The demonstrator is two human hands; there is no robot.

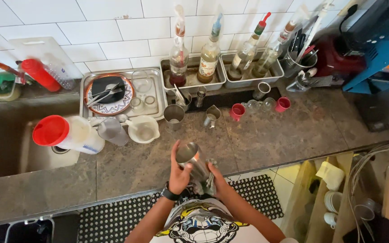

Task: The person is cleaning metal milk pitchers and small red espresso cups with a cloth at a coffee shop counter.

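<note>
My left hand (178, 173) grips the side of a metal shaker tin (191, 158), which tilts with its open mouth up and away from me, above the front edge of the stone counter (266, 139). A dark watch sits on that wrist. My right hand (217, 180) holds the tin's lower end together with a small metal piece, possibly a strainer (209, 177); what it is stays unclear.
A sink (5, 135) at the left holds a jug with a red lid (66, 133). Behind are a tray with a patterned plate (109, 95), metal cups (174, 114), red cups (237, 111), syrup bottles (209, 56) in metal pans, and a red blender (334, 54). A rubber mat (113, 220) covers the floor.
</note>
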